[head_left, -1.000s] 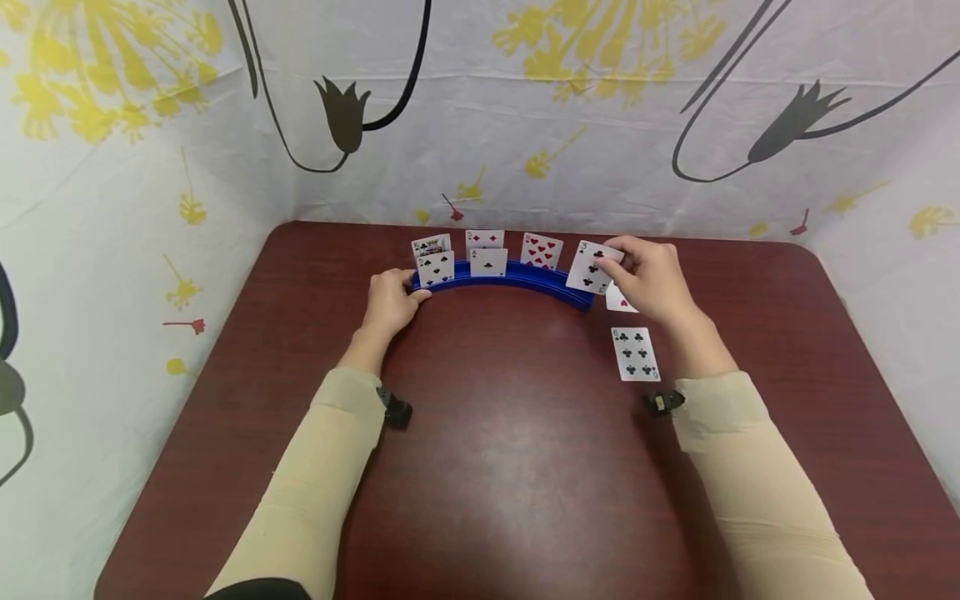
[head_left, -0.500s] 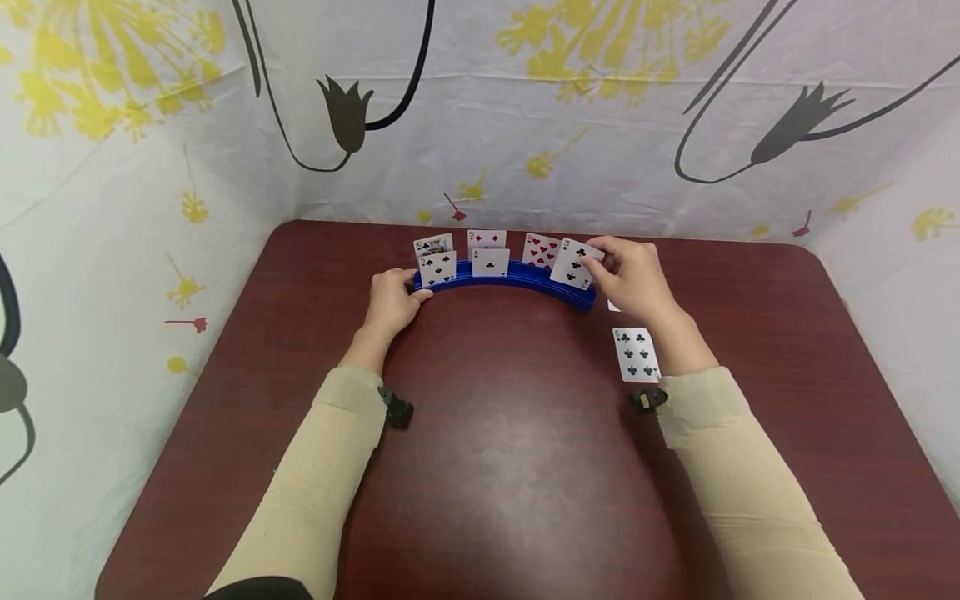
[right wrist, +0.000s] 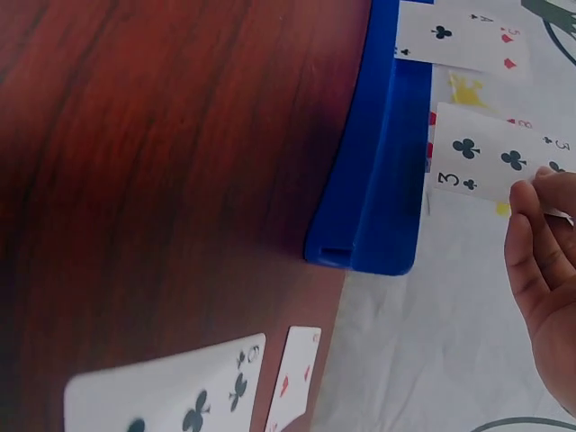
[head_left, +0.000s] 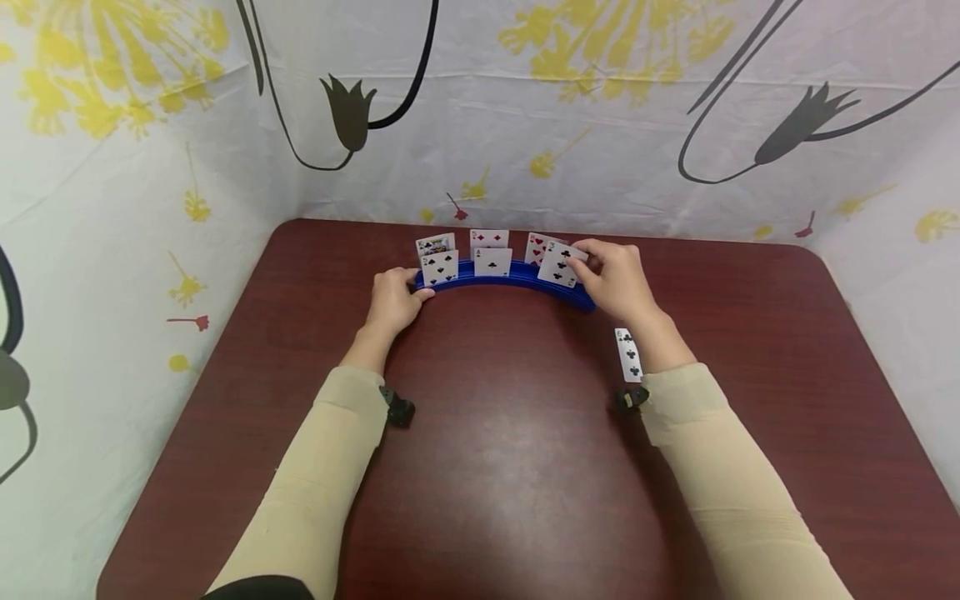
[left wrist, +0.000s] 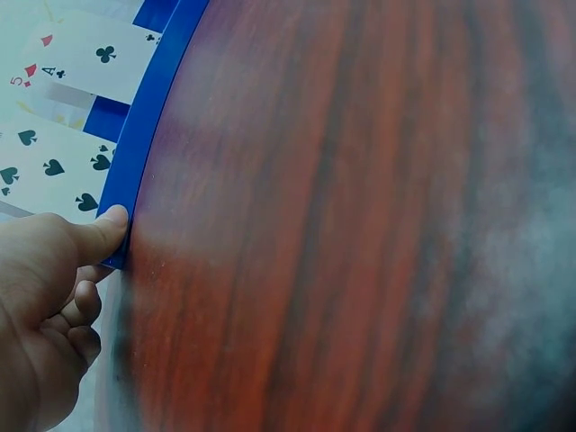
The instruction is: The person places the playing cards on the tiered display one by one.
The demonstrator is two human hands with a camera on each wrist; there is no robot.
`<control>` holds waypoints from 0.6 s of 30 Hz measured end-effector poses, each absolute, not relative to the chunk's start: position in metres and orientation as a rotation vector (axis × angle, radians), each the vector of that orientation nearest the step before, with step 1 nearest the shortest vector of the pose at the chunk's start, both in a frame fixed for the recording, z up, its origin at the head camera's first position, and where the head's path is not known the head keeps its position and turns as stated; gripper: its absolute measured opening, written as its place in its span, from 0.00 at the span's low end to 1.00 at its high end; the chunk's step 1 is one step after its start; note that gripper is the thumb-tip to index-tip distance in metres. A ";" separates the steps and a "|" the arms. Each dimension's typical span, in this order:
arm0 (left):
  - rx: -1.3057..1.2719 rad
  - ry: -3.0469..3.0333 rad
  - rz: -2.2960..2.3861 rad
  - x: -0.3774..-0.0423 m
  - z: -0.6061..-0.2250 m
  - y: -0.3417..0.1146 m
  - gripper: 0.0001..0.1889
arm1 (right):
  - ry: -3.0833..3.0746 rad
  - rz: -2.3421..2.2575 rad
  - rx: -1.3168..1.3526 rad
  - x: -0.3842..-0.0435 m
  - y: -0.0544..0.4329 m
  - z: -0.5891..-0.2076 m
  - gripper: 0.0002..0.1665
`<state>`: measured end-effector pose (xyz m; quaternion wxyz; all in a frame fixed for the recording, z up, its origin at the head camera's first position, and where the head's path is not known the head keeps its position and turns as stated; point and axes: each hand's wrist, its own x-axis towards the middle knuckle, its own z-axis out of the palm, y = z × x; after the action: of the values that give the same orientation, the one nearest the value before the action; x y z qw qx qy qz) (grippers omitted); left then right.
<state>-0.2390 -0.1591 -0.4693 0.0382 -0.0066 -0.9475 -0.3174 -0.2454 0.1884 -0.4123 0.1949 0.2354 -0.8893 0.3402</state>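
Observation:
My left hand (head_left: pixel 393 304) grips the left end of a curved blue card holder (head_left: pixel 495 281); in the left wrist view its thumb (left wrist: pixel 112 225) presses on the rim. My right hand (head_left: pixel 617 279) pinches the three of clubs (head_left: pixel 558 265) by its upper right side. That card is just above the holder's front groove, overlapping a red eight (head_left: pixel 534 248) in the row behind. A spade card (head_left: pixel 439 267) stands in front of a king (head_left: pixel 435 243) at the left. Near the middle, an ace of clubs (head_left: pixel 492 262) stands before a red five (head_left: pixel 489 237).
A six of clubs (head_left: pixel 628 357) lies face up on the brown table (head_left: pixel 510 467), partly covered by my right arm. Beside it in the right wrist view lies a red card (right wrist: pixel 295 373). A patterned white cloth (head_left: pixel 420 187) hangs behind the table.
My right hand has moved left with the three of clubs, from the holder's right end to in front of the red eight. The left hand keeps its grip on the holder.

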 end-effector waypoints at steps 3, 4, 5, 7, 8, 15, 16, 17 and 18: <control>-0.020 -2.906 -0.980 -0.239 -0.469 -0.159 0.26 | -2.499 0.974 0.649 -0.246 0.186 -0.414 0.11; -0.020 -2.905 -0.982 -0.239 -0.469 -0.158 0.26 | -2.498 0.980 0.650 -0.246 0.185 -0.415 0.11; -0.022 -2.903 -0.983 -0.239 -0.468 -0.158 0.26 | -2.495 0.987 0.652 -0.247 0.184 -0.415 0.11; -0.028 -2.898 -0.986 -0.239 -0.468 -0.158 0.26 | -2.489 0.990 0.658 -0.248 0.182 -0.416 0.11; -0.029 -2.896 -0.987 -0.239 -0.468 -0.158 0.26 | -2.487 0.991 0.663 -0.249 0.182 -0.417 0.11; -0.024 -2.900 -0.983 -0.239 -0.469 -0.159 0.26 | -2.503 0.989 0.680 -0.253 0.176 -0.423 0.11; -0.024 -2.901 -0.982 -0.240 -0.469 -0.159 0.26 | -2.507 0.987 0.682 -0.253 0.175 -0.424 0.12; -0.024 -2.903 -0.980 -0.240 -0.469 -0.159 0.26 | -2.510 0.983 0.683 -0.254 0.175 -0.425 0.12; -0.023 -2.903 -0.980 -0.239 -0.469 -0.159 0.26 | -2.513 0.976 0.683 -0.254 0.174 -0.425 0.12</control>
<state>-0.2395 -0.1595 -0.4687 0.0385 -0.0076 -0.9467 -0.3196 -0.2542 0.1740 -0.4254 0.1792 0.2416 -0.8889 0.3454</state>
